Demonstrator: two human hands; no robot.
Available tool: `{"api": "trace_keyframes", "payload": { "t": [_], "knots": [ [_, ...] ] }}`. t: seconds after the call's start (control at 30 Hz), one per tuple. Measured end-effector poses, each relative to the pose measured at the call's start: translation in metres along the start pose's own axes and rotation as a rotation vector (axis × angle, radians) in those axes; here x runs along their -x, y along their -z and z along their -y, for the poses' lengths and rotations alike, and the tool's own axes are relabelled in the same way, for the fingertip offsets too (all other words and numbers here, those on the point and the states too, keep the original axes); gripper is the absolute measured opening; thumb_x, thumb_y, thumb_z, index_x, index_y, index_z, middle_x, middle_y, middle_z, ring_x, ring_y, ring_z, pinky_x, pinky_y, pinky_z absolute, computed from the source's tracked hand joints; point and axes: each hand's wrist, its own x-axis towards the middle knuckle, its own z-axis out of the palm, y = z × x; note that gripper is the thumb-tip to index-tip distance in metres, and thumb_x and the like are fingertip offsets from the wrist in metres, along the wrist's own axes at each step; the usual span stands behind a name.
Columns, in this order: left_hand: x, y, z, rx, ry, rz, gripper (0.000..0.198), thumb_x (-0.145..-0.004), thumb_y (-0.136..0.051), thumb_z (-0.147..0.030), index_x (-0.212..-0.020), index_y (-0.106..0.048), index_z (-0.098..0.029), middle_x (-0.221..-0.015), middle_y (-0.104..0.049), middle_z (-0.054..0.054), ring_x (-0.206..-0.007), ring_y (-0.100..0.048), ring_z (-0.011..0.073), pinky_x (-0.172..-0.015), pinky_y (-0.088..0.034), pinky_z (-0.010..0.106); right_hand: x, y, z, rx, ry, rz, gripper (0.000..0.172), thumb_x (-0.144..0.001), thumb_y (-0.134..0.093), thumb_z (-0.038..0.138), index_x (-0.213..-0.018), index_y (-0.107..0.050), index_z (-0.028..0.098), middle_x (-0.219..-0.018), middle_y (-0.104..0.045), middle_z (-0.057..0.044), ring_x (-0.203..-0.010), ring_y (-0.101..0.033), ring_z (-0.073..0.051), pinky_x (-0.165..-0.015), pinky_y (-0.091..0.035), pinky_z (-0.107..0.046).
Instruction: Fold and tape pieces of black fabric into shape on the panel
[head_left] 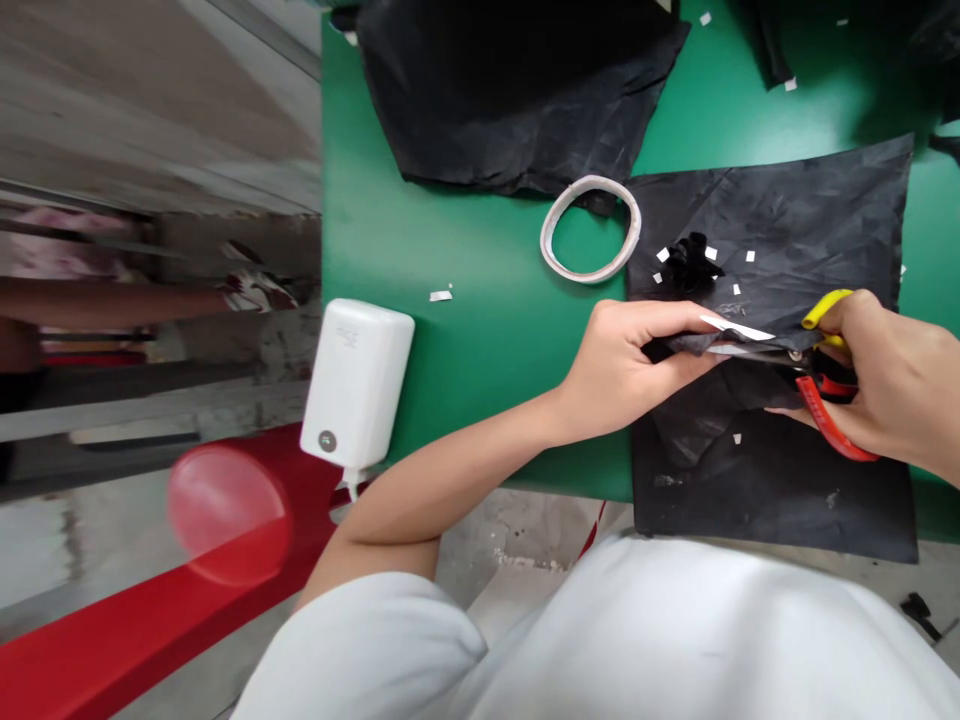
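My right hand (900,370) grips a pair of scissors (836,425) with one yellow handle and one red handle. Their blades point left, at a piece of black fabric (686,415) with white strips (739,328) on it. Pinched between thumb and fingers of my left hand (622,365) is that fabric, close to the blades. Whether the blades are closed on it I cannot tell. Under both hands lies a flat black sheet (780,480), with small white scraps (711,254) and a crumpled black bit (691,262) on top.
A roll of white tape (551,235) lies left of the black sheet on the green table (480,380). More black fabric (517,90) is spread behind it. At the table's left edge rests a white power bank (360,380) with a cable. Another person's leg (120,300) shows at far left.
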Motion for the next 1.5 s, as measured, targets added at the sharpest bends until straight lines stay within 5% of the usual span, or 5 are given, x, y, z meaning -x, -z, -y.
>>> {"api": "trace_keyframes", "payload": {
  "t": [0.37, 0.63, 0.93, 1.23, 1.5],
  "knots": [
    [-0.0015, 0.0015, 0.0005, 0.082, 0.13, 0.052, 0.028, -0.079, -0.07, -0.041, -0.081, -0.076, -0.014, -0.077, -0.075, 0.006, -0.069, -0.069, 0.0138, -0.061, -0.053, 0.018, 0.0027, 0.0048, -0.004, 0.025, 0.052, 0.026, 0.023, -0.094, -0.034, 0.044, -0.084, -0.038, 0.023, -0.065, -0.044, 0.002, -0.051, -0.041, -0.014, -0.044, -0.03, -0.024],
    [-0.0038, 0.0036, -0.0026, 0.179, 0.27, 0.093, 0.028, -0.071, -0.078, -0.039, -0.076, -0.075, -0.012, -0.074, -0.074, 0.005, -0.067, -0.068, 0.0142, -0.059, -0.054, 0.018, 0.002, 0.0071, -0.0055, 0.029, 0.085, -0.017, 0.025, -0.092, -0.045, 0.044, -0.081, -0.04, 0.022, -0.061, -0.041, 0.005, -0.048, -0.037, -0.011, -0.045, -0.027, -0.022],
    [-0.0053, 0.0047, -0.0063, 0.208, 0.272, 0.127, 0.017, -0.076, -0.074, -0.03, -0.077, -0.076, -0.013, -0.077, -0.075, 0.003, -0.068, -0.069, 0.0125, -0.061, -0.053, 0.017, 0.0002, 0.0062, -0.0049, 0.119, 0.103, -0.076, 0.037, -0.09, -0.044, 0.058, -0.078, -0.043, 0.023, -0.053, -0.039, 0.007, -0.044, -0.036, -0.011, -0.043, -0.022, -0.022],
    [-0.0035, 0.0052, -0.0052, 0.218, 0.278, 0.12, 0.026, -0.078, -0.072, -0.04, -0.083, -0.076, -0.015, -0.083, -0.076, 0.004, -0.074, -0.069, 0.0166, -0.068, -0.057, 0.023, 0.0046, 0.0025, -0.0067, 0.151, 0.061, -0.049, 0.025, -0.091, -0.043, 0.042, -0.075, -0.034, 0.024, -0.051, -0.038, 0.006, -0.042, -0.039, -0.011, -0.042, -0.02, -0.022],
    [-0.0031, 0.0059, -0.0063, 0.168, 0.215, 0.038, 0.032, -0.085, -0.062, -0.046, -0.08, -0.072, -0.016, -0.071, -0.068, 0.001, -0.062, -0.061, 0.0118, -0.054, -0.048, 0.02, 0.003, 0.0046, -0.0074, 0.121, 0.005, -0.127, 0.022, -0.087, -0.047, 0.037, -0.076, -0.033, 0.024, -0.049, -0.029, 0.009, -0.039, -0.032, -0.008, -0.041, -0.019, -0.018]
  ]
}}
